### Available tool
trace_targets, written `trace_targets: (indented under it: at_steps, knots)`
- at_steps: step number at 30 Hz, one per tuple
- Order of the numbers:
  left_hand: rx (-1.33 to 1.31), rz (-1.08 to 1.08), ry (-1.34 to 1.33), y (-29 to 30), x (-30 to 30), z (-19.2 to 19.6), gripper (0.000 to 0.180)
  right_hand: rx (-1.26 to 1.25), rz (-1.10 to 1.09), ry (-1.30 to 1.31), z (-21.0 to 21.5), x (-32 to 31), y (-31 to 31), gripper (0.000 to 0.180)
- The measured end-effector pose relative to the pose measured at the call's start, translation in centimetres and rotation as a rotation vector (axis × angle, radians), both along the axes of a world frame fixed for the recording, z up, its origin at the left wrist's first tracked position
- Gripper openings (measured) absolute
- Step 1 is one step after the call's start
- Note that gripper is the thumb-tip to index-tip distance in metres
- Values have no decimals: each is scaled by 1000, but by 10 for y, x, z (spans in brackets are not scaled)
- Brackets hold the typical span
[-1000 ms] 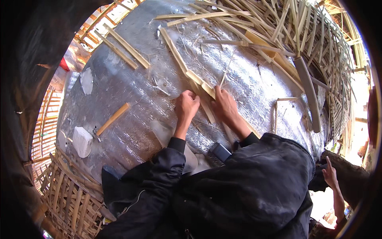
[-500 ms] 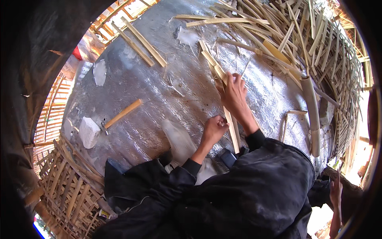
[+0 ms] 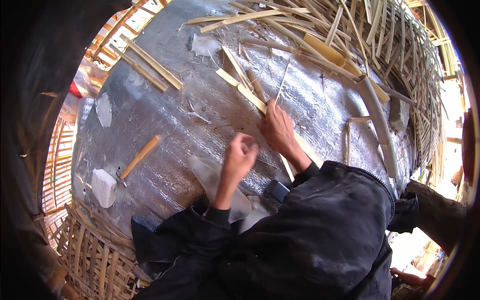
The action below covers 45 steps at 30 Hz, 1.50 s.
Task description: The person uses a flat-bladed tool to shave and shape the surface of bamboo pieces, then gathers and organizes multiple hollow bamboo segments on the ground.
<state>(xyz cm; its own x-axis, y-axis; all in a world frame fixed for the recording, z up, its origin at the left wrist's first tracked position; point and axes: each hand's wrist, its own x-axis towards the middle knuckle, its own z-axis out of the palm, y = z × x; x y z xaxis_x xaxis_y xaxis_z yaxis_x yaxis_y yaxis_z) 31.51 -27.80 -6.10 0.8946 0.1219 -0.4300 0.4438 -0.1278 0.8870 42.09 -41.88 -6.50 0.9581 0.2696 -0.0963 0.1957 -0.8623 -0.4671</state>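
My right hand (image 3: pixel 280 131) is closed around a long, pale bamboo strip (image 3: pixel 249 96). That strip runs diagonally from beyond my fingers back under my wrist to my lap. A brown rounded stick (image 3: pixel 255 85) lies against its far side, its near end hidden by the strip and hand. Left of it, my left hand (image 3: pixel 239 160) is raised over the silvery sheet (image 3: pixel 175 125), fingers loosely bent with a gap at the thumb, slightly blurred; I see nothing in them. Another thin strip (image 3: pixel 227 59) lies just beyond the held one.
A wooden-handled hammer (image 3: pixel 141 157) lies by a white block (image 3: pixel 104 188) at left. Two bamboo strips (image 3: pixel 152 62) rest far left. Piled strips (image 3: pixel 395 45) and a bamboo pole (image 3: pixel 376 115) are at right. A small dark box (image 3: pixel 279 191) sits by my lap; another person's hand (image 3: pixel 412 280) shows lower right.
My left hand has lifted away from beside the strip, its fingers loosening. My right hand still grips the strip, which has tilted further left. The whole view has shifted slightly.
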Motion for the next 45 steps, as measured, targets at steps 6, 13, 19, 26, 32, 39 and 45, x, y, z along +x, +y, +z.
trace_targets:
  at_steps: [6,13,19,26,32,39,45]
  knots:
    - [321,273,-184,156,72,-28,26,143,91,-262,67,24,-14,33]
    - [978,454,-20,344,172,-81,88,-162,395,-580,92,148,-6,22]
    - [1051,377,229,280,231,-74,112,-271,430,-480,16,228,-45,31]
    - [1135,349,167,264,234,-65,109,-287,241,-453,-12,251,-47,115]
    - [1025,420,191,260,239,-47,79,-318,57,-232,8,267,-34,91]
    - [1011,295,63,275,233,-58,61,-341,107,-372,-8,260,-40,12]
    - [759,404,-28,342,213,-97,48,-151,258,-305,-4,237,-15,18]
